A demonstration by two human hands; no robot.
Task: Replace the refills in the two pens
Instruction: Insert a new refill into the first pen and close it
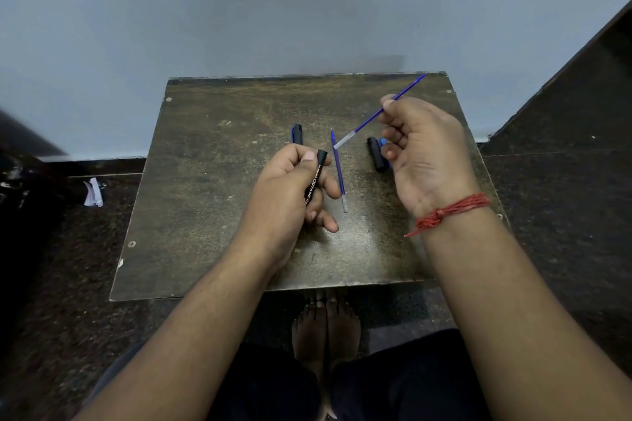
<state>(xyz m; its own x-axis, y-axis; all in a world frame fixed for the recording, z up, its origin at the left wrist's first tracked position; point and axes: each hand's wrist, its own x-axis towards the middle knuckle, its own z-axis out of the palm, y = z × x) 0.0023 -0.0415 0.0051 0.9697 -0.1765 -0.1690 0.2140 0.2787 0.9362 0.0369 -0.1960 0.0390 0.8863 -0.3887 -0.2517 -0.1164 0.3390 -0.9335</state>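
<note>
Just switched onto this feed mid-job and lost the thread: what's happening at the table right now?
A person is swapping pen refills at a small worn table. The left hand holds a black pen barrel, open end up. The right hand pinches a blue refill lifted above the table, not yet in the barrel. A second blue refill lies on the table between the hands. One black cap lies behind the left hand, another black piece beside the right.
</note>
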